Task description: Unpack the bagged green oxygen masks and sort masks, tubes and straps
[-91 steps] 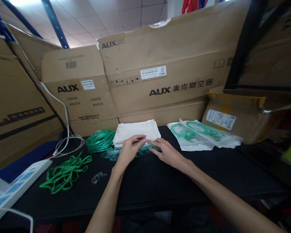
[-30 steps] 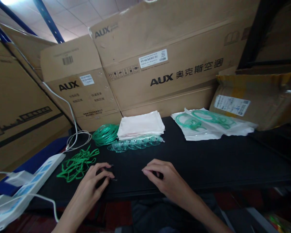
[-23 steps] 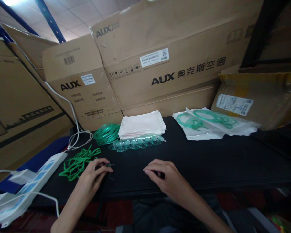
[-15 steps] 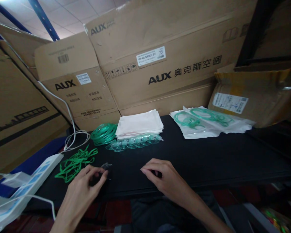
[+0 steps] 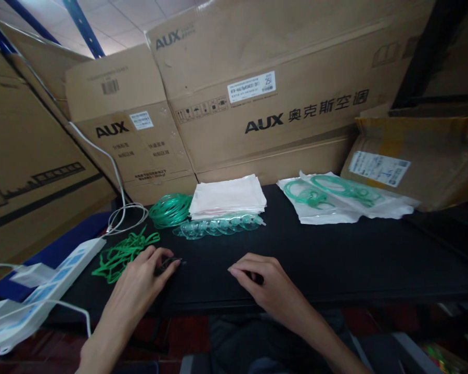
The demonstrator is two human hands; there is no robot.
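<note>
My left hand (image 5: pixel 146 275) is low over the black tabletop, thumb and fingers curled round a small clear plastic piece (image 5: pixel 176 261); its exact kind is too blurred to tell. Just beyond that hand lies a tangle of green elastic cords (image 5: pixel 127 254). My right hand (image 5: pixel 263 280) rests near the front edge with thumb and fingertips pressed together; what they hold, if anything, is hidden. Past both hands, a row of nested clear green masks (image 5: pixel 218 226) lies in front of a stack of white bags (image 5: pixel 228 195). Left of the stack sits coiled green tubing (image 5: pixel 169 210).
White bags with green tubing on them (image 5: pixel 335 208) lie at the right, beside an open cardboard box (image 5: pixel 425 161). A white power strip (image 5: pixel 68 278) with plugs and cables runs along the left. Large cardboard cartons (image 5: pixel 218 140) stand behind the black table (image 5: pixel 335 254).
My left hand has shifted slightly forward and right with the clear plastic piece, its fingers now covering more of it. My right hand stays nearly where it was. The view has moved slightly.
</note>
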